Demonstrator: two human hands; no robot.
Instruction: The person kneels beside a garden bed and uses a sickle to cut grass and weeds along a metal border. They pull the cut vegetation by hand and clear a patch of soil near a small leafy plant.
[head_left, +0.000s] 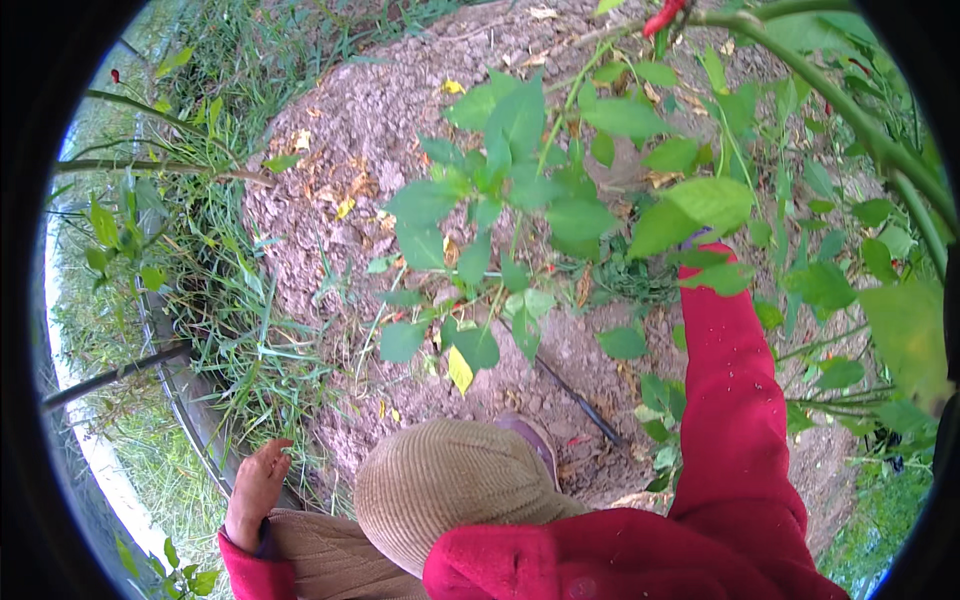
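My left hand (259, 480) hovers or rests by my left knee at the lower left, its thumb apart from loosely bent fingers and nothing seen in it. Grass (262, 375) grows just beyond it. My right arm, in a red sleeve (731, 397), reaches forward among the pepper leaves (697, 210). Foliage hides the right hand itself; only a bit of purple cuff shows. Beside the sleeve's end, a heap of pulled or wilted weeds (637, 281) lies on the soil. A leafy chili pepper branch (502, 187) hangs in front of me.
A ripe red chili (664, 16) hangs from a thick green stem (832, 82) arching across the upper right. A thin dark rod (577, 401) lies on the crumbly soil (360, 112) near my shoe (534, 444). Leftward, a grey pipe (199, 405) runs past grass and a dark bar (116, 377).
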